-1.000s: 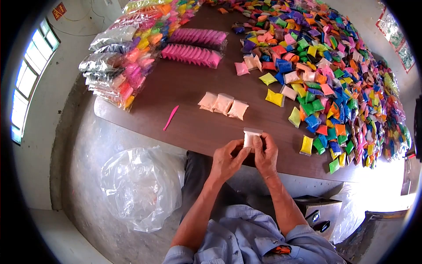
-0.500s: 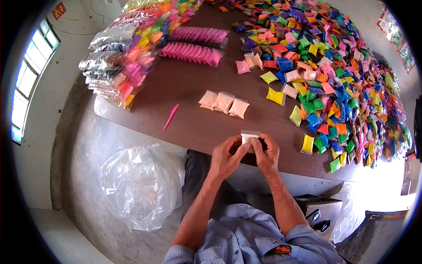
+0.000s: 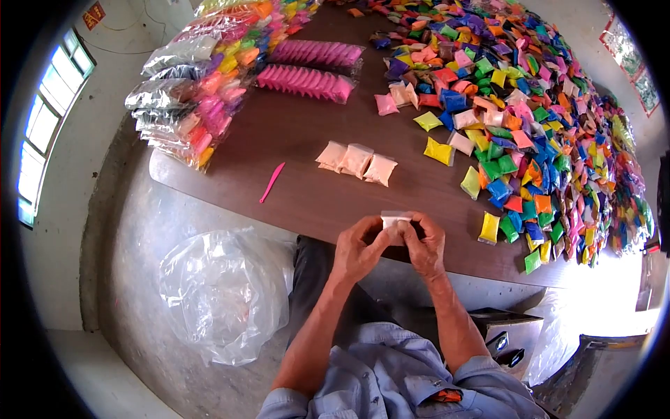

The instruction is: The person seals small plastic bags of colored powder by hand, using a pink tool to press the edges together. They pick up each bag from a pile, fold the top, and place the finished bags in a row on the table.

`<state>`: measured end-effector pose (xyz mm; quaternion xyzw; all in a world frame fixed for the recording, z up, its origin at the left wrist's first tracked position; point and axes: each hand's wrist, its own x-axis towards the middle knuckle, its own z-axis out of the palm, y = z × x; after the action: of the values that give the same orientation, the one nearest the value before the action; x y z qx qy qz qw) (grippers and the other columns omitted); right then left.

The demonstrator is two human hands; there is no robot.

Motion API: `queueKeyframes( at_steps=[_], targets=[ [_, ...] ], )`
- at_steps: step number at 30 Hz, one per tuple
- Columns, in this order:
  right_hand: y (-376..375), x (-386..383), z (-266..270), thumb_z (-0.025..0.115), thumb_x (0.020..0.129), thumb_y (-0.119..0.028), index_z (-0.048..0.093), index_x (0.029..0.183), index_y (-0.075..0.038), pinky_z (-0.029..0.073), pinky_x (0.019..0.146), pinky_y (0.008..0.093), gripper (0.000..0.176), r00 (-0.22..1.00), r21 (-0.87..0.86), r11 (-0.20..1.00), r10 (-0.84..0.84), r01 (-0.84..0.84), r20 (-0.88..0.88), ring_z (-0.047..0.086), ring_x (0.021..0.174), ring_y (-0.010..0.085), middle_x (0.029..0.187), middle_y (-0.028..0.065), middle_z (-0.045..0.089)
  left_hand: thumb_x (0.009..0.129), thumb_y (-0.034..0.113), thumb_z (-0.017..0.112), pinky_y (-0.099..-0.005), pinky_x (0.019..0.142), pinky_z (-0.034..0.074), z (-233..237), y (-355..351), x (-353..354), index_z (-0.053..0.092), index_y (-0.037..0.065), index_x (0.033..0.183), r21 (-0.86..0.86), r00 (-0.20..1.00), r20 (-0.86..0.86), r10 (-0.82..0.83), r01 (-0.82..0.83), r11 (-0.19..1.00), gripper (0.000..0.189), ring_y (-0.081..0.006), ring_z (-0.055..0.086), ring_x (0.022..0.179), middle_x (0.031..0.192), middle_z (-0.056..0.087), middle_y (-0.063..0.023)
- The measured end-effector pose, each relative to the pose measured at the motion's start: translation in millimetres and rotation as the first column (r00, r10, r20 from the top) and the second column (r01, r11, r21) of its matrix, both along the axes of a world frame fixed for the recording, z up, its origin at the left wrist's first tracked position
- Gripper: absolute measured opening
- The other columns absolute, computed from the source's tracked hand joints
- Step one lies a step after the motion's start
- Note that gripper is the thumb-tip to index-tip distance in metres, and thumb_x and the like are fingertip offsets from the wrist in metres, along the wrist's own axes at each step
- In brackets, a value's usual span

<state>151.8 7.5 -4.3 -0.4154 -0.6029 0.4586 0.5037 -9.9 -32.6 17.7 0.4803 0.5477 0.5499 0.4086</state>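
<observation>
Pale sachet between both hands

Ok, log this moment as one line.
left hand, right hand: pinch small pale plastic packet | beyond: three matching packets on brown table

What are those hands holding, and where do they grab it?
A small pale packet, pinched from both sides: the left hand grips its left edge, the right hand its right edge.

Dark brown tabletop stretches away across the room, grey concrete floor below it. White wall on the left, daylight pouring through a paned window, small red sign up high.
</observation>
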Motion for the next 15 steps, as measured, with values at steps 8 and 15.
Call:
queueKeyframes(
  at_steps=[8, 15],
  targets=[
    [-1, -1, 7, 0.071, 0.101, -0.011, 0.073, 0.110, 0.000, 0.050, 0.073, 0.0243, 0.015, 0.997, -0.008, 1.000, 0.026, -0.025, 0.073, 0.059, 0.083, 0.0061, 0.090, -0.0015, 0.069, 0.099, 0.017, 0.073, -0.0247, 0.059, 0.041, -21, 2, -1, 0.071, -0.002, 0.096, 0.030, 1.000, -0.008, 0.028, -0.028, 0.999, 0.020, -0.0072, 0.053, 0.069, 0.074, 0.058, 0.0009],
    [-2, 4, 6, 0.070, 0.102, -0.012, 0.074, 0.110, 0.000, 0.051, 0.075, 0.0237, 0.015, 0.997, -0.073, 0.997, 0.036, -0.031, 0.065, 0.059, 0.085, 0.0057, 0.093, -0.0030, 0.071, 0.100, 0.017, 0.074, -0.0249, 0.064, 0.047, -15, 1, -1, 0.074, -0.002, 0.103, 0.003, 1.000, 0.022, 0.020, -0.020, 1.000, 0.019, -0.0076, 0.059, 0.074, 0.080, 0.066, -0.0023]
  ],
)
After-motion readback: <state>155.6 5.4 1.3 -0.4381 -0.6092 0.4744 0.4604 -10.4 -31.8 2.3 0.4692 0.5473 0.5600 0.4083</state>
